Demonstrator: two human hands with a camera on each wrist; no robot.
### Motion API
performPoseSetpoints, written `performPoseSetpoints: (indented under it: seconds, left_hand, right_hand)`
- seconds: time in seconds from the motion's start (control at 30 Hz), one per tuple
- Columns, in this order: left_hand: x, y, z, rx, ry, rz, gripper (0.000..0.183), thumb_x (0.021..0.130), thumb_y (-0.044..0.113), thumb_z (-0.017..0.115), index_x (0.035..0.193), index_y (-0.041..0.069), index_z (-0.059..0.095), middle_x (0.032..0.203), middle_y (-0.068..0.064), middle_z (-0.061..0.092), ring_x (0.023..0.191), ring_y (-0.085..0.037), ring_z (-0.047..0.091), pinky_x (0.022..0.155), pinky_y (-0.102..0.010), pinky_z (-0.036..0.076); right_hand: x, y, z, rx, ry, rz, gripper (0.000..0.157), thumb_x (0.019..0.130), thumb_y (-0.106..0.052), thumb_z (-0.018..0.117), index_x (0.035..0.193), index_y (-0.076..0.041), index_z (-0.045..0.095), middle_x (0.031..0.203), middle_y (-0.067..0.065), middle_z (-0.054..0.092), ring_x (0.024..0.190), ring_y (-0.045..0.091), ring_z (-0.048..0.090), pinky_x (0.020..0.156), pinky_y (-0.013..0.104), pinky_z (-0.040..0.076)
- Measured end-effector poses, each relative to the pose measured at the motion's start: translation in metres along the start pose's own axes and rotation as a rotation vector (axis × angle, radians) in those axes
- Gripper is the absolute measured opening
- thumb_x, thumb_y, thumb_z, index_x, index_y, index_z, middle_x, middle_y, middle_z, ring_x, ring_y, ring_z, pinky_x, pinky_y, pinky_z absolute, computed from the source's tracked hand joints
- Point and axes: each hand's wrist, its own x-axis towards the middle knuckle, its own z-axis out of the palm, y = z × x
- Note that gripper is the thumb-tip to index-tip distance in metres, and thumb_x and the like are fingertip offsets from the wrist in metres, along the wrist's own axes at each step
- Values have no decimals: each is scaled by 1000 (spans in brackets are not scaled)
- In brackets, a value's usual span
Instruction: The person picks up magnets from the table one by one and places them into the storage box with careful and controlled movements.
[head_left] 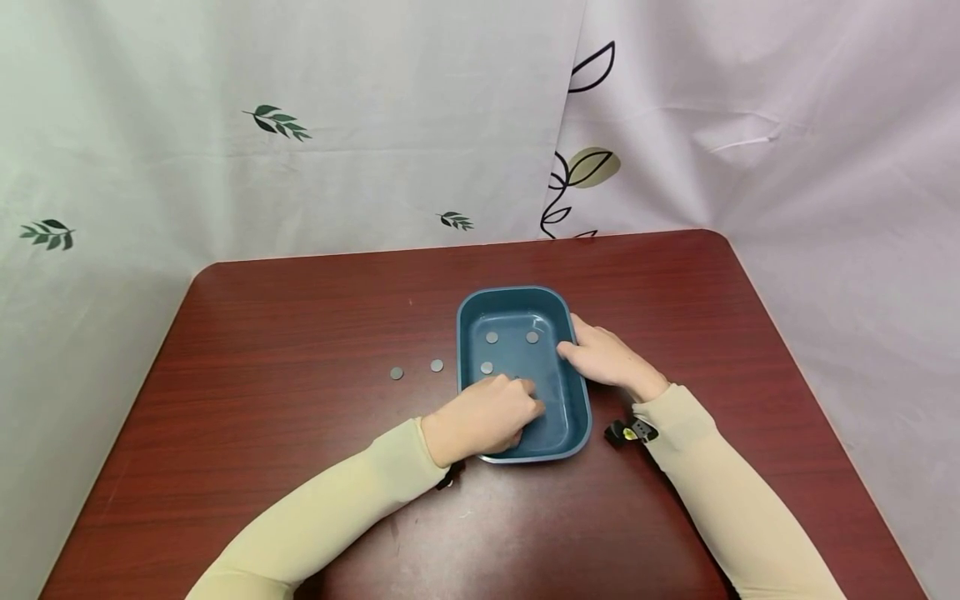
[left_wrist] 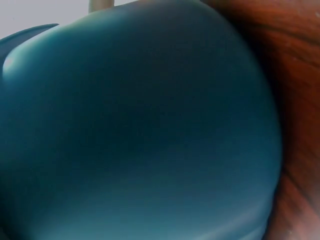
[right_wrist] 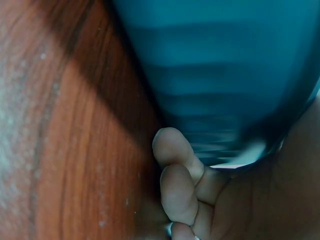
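A blue rectangular tray (head_left: 551, 417) with raised walls stands on the table, and several small round silver coins lie on its floor, among them one coin (head_left: 532, 337) near the far end. My left hand (head_left: 491, 412) reaches over the tray's near left rim, fingers bent down inside; its fingertips are hidden, so whether they pinch a coin cannot be seen. The tray's outer wall (left_wrist: 140, 120) fills the left wrist view. With the thumb over the right rim and the fingers (right_wrist: 177, 192) outside against the wall, my right hand (head_left: 606, 358) grips the tray.
Two more coins lie on the dark red wooden table left of the tray, a nearer coin (head_left: 437, 365) and a farther-left coin (head_left: 397, 373). A white curtain (head_left: 390, 142) with leaf prints hangs behind the table's back edge.
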Motion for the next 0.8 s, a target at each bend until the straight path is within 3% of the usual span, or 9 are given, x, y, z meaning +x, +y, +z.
performPoseSetpoints:
  seconds: [0.27,0.8]
  left_hand:
    - [-1,2,0,14,12,-15,19,91,5,68,83,20,76,82,1,64,63,-17,64,56,-26,53]
    - [-3,4,-3,40,24,-28,15,89,5,71,91,18,77,85,0,65,64,-18,65,58,-27,55]
  right_hand:
    - [2,2,2,-10,7,6,64,101,-27,47,161,-11,30,130,14,65,100,23,63,89,39,46]
    - [1,0,0,-7,-2,12,63,102,-27,47,160,-9,30,136,15,63,104,24,64,92,41,47]
